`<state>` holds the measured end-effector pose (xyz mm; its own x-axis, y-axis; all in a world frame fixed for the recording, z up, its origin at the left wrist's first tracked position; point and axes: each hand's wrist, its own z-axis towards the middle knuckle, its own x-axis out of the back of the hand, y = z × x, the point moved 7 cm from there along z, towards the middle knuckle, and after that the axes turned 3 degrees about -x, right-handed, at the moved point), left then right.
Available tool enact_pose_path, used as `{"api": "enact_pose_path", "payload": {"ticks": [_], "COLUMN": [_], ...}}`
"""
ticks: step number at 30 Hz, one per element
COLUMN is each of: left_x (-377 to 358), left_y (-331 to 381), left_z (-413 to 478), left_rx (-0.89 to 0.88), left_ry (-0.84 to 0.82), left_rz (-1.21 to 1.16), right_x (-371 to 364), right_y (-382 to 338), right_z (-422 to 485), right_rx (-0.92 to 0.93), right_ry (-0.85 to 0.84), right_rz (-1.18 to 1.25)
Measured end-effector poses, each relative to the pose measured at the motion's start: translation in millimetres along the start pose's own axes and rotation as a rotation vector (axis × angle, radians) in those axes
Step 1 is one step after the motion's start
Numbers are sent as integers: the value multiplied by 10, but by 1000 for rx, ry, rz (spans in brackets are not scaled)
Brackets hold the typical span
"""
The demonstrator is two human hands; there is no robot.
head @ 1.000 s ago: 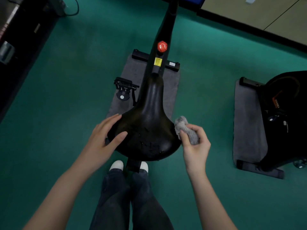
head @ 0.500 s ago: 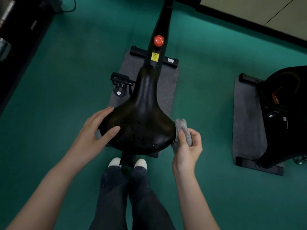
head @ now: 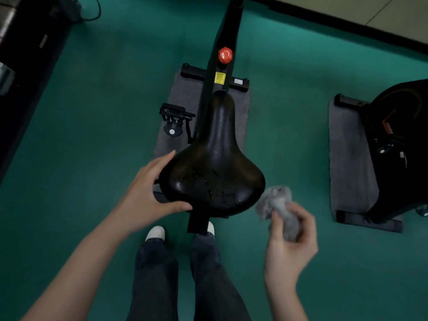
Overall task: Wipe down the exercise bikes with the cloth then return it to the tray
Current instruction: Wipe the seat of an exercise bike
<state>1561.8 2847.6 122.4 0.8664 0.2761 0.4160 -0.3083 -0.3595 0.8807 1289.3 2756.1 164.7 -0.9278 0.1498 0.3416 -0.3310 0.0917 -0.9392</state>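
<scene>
A black exercise bike saddle (head: 215, 167) fills the middle of the view, with its frame and a red knob (head: 225, 55) running away from me. My left hand (head: 148, 193) grips the saddle's rear left edge, thumb under the back rim. My right hand (head: 289, 242) holds a bunched grey cloth (head: 279, 208), now off the saddle and a little to its right. A second black exercise bike (head: 398, 154) stands at the right edge. No tray is in view.
Each bike stands on a grey mat (head: 347, 158) on green flooring. A black pedal (head: 174, 119) sticks out left of the near bike. Dark equipment (head: 20, 54) lines the far left. My legs and white shoes (head: 155, 232) are below the saddle.
My right hand has pulled the cloth away from the saddle's right edge, down and to the right. My left hand has slid back along the saddle's left rim to its rear.
</scene>
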Motion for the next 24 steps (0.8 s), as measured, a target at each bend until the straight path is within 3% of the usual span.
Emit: {"api": "enact_pose_path", "payload": {"ticks": [8, 11, 13, 18, 21, 24], "left_x": [81, 86, 86, 100, 114, 113], "left_y": [-97, -109, -121, -121, -111, -96], "left_z": [90, 123, 136, 147, 144, 138], "left_rx": [-89, -158, -170, -189, -195, -210], "left_ry": [-162, -181, -179, -160, -155, -150], "left_rz": [77, 83, 72, 57, 44, 24], "right_x": [-565, -706, -729, -743, -961, -1106], "right_y": [-293, -380, -422, -522, -617, -667], "right_z": [-432, -869, -900, -349, -473, -830], "right_rx": [280, 407, 400, 336, 433, 576], "right_ry": [124, 52, 10, 97, 4, -195], "right_rz": [-159, -197, -158, -220, -301, -289]}}
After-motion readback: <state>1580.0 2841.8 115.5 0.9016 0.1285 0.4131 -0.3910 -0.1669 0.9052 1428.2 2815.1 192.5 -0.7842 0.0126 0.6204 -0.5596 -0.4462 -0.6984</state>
